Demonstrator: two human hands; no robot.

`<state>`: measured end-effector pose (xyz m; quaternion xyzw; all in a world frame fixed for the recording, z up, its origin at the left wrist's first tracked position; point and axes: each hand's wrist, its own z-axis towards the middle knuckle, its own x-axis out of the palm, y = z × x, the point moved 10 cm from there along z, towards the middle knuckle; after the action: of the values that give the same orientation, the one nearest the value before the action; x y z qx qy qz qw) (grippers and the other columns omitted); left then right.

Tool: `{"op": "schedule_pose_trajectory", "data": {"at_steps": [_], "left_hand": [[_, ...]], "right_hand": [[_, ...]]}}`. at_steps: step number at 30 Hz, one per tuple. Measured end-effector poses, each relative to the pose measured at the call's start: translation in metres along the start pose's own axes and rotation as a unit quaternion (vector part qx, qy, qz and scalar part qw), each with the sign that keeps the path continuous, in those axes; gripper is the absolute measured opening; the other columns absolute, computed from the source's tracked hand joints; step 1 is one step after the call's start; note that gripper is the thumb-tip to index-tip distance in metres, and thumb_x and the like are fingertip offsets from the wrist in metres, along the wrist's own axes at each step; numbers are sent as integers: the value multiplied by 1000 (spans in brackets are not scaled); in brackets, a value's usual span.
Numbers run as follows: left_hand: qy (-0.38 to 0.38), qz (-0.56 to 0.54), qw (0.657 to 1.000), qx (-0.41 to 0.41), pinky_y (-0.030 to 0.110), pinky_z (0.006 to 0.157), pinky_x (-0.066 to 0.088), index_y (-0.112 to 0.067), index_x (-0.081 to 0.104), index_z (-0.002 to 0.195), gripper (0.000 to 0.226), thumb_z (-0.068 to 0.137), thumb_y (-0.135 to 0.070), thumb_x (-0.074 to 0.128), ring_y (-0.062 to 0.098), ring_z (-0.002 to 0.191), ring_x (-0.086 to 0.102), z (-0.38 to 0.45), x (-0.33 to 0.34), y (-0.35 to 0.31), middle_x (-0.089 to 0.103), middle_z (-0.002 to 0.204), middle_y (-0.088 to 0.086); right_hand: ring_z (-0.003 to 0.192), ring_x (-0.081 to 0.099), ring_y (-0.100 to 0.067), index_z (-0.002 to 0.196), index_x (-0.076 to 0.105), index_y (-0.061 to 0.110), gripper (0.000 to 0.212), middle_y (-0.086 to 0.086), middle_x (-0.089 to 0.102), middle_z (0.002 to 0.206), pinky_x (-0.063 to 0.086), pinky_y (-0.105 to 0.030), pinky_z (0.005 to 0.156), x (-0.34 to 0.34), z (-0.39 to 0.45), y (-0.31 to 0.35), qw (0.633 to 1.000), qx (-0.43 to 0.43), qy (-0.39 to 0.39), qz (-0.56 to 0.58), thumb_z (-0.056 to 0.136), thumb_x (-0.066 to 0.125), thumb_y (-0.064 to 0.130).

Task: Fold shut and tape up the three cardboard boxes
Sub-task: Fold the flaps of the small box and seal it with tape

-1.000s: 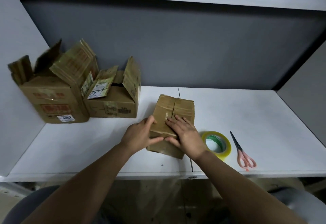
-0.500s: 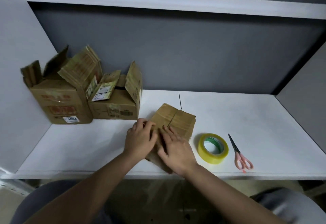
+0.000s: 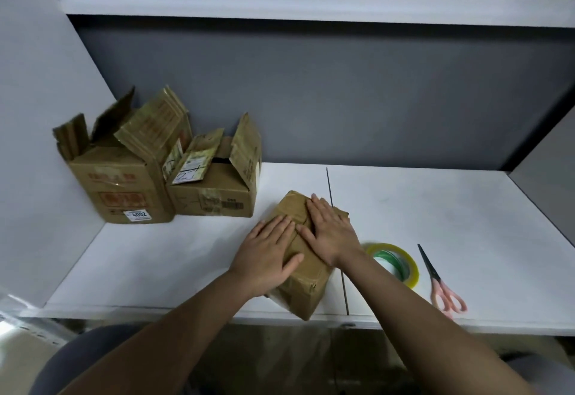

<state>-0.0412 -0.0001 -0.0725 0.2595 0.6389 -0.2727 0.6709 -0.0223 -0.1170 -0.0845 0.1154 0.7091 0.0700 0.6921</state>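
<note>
Head camera: I see the small cardboard box (image 3: 306, 282) lying skewed on the white shelf (image 3: 435, 208), one corner at the shelf's front edge. My left hand (image 3: 267, 254) lies flat on its top, fingers spread and extended, thumb out toward the near end; it grasps nothing, only presses. My right hand (image 3: 331, 229) lies flat beside it on the same top, fingers straight and pointing away from me, also gripping nothing. The two hands nearly touch over the seam where the flaps meet. Just right of the box sits the yellow tape roll (image 3: 395, 262), lying flat, and right of that the pink-handled scissors (image 3: 440, 284), blades closed and pointing away. Well to the left of the box stand two more boxes, touching each other: the tall open box (image 3: 121, 189) against the side wall and the medium open box (image 3: 217, 195), both with flaps up.
</note>
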Motion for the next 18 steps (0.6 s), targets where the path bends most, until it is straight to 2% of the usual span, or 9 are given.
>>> {"op": "schedule_pose_trajectory", "data": {"at_steps": [1,3,5,7,9,11,12,14,18], "left_hand": [[-7,0,1000,11,30,118,-8,-21,2,153,67,97,-57,14,8,146,-4,-1,0,-2,1,161,-6],[-29,-5,999,23,29,118,-8,-24,4,153,64,98,-55,13,6,146,-3,-2,-1,-4,3,160,-8],[-42,-13,999,22,28,118,-7,-25,7,152,61,98,-51,14,6,146,0,-1,-1,-3,7,160,-9],[-55,-17,998,20,28,118,-5,-25,11,152,59,98,-48,15,6,146,4,0,-1,-2,10,159,-9],[-70,-35,997,24,29,119,1,-24,21,151,58,97,-45,18,8,145,13,0,-5,-4,19,157,-8],[-102,-61,992,28,34,116,23,-21,45,141,53,95,-39,26,12,137,38,-4,-16,-7,43,146,-5],[-126,-73,989,33,35,110,36,-19,57,132,51,93,-36,30,13,127,50,-7,-22,-9,55,136,-3],[-168,-88,981,42,36,97,50,-17,68,118,47,89,-31,34,13,114,61,-10,-29,-10,65,122,-2],[-184,-84,978,44,35,94,52,-17,71,113,45,88,-29,35,12,112,62,-10,-29,-11,67,119,-3]], "right_hand": [[147,16,-18,153,16,17,65,-1,15,161,12,-33,116,-2,6,-7,999,35,-5,-4,100,23,53],[129,44,-27,141,40,13,55,-10,46,144,34,-36,101,-13,17,-16,996,76,-29,-38,102,25,48],[110,57,-29,122,56,14,45,-10,61,123,41,-35,84,-21,25,-22,995,84,-42,-25,103,26,42],[103,59,-28,113,62,17,44,-9,65,115,40,-33,76,-22,30,-30,995,89,-30,14,103,24,38],[103,59,-27,113,62,21,46,-8,66,114,38,-32,75,-17,32,-38,995,92,-8,42,103,22,41],[108,58,-26,120,60,26,50,-6,65,117,37,-32,77,-11,34,-41,994,92,11,63,102,20,50],[110,57,-25,123,59,28,53,-5,64,119,37,-32,79,-8,34,-42,993,94,20,66,100,19,55],[112,57,-24,124,59,30,58,-3,64,120,38,-32,80,-3,37,-47,992,100,32,68,97,20,63],[105,59,-24,113,66,28,57,-2,67,112,41,-32,79,-4,41,-50,990,103,19,97,95,26,65]]}}
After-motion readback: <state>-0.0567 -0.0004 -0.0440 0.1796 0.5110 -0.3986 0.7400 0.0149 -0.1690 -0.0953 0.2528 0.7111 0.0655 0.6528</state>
